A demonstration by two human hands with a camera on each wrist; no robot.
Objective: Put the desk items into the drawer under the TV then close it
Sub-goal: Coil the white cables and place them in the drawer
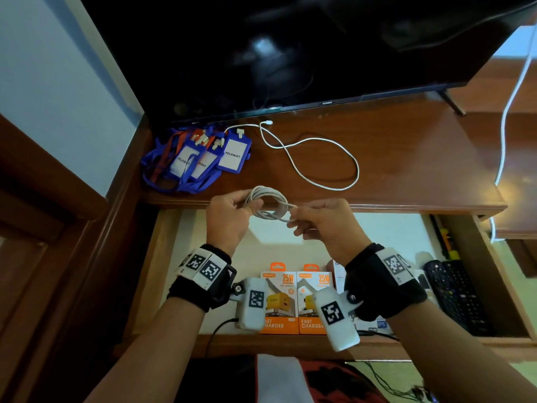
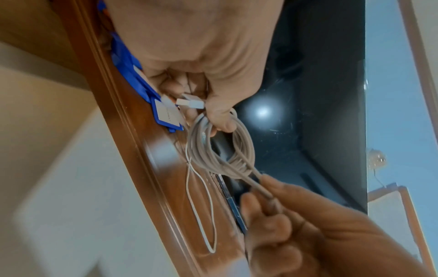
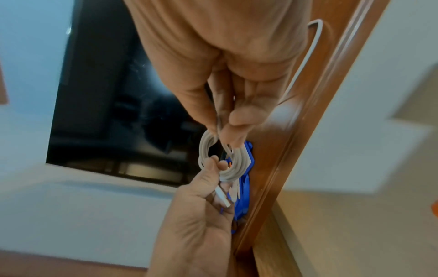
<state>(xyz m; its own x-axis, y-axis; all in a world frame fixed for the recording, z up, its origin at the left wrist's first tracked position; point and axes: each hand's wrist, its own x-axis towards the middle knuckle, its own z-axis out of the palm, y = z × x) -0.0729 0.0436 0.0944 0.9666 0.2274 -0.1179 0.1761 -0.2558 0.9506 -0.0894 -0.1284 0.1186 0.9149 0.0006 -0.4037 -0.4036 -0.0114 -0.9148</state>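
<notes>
Both sets of fingers (image 1: pixel 247 203) clamp a coiled white cable (image 1: pixel 268 203): the left hand (image 1: pixel 226 221) grips the loops, the right hand (image 1: pixel 325 225) pinches its tail, above the open drawer (image 1: pixel 392 231) at the desk (image 1: pixel 406 158) edge.

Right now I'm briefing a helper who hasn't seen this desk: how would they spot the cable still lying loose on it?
Start at the TV and drop to the wooden desk top below its lower edge. The loose white cable sprawls there in one open loop, right of the blue badge holders. Unlike the coiled cable held in both hands over the drawer, it lies flat, unwound and untouched.
</notes>
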